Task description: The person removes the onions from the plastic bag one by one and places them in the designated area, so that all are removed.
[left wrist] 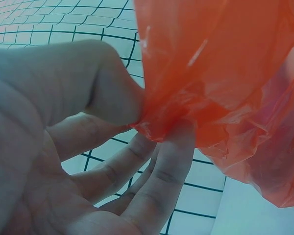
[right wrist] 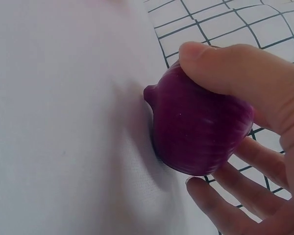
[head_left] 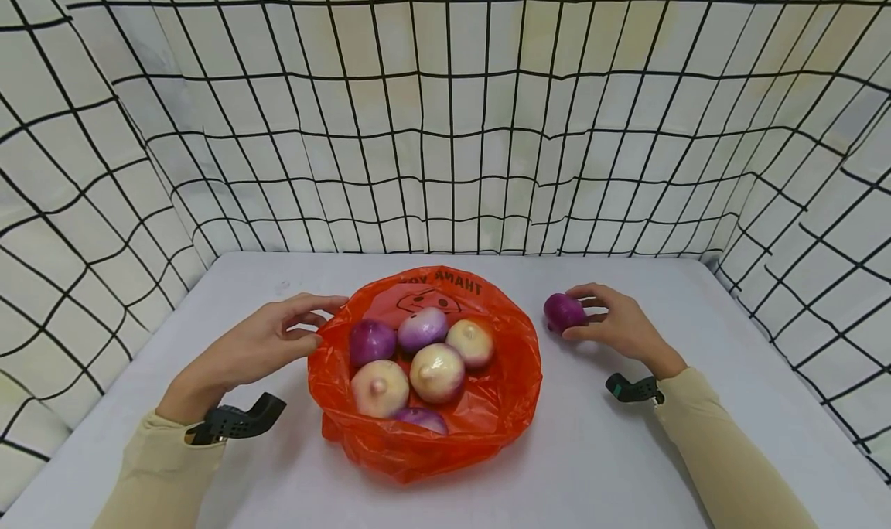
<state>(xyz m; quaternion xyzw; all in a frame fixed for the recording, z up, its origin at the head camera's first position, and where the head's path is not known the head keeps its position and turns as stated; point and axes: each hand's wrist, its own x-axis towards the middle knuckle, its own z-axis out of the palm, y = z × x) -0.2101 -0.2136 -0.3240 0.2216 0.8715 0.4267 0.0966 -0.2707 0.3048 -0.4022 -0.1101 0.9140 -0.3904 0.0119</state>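
A red plastic bag [head_left: 501, 405] stands with its mouth spread wide on the white table. Several onions lie inside it, such as a pale one [head_left: 437, 373] and a dark purple one [head_left: 372, 342]. My left hand [head_left: 267, 339] pinches the bag's left rim between thumb and fingers; the left wrist view shows the gathered red plastic [left wrist: 161, 112] there. To the right of the bag, my right hand [head_left: 616, 324] grips a purple onion [right wrist: 201, 122] by its sides, thumb on one side and fingers on the other. That onion is at or just above the tabletop; which, I cannot tell.
White walls with a black grid [head_left: 452, 158] enclose the table [head_left: 592, 452] at the back and both sides. A black wrist device [head_left: 237, 421] sits on the left forearm, and a similar one [head_left: 633, 388] on the right.
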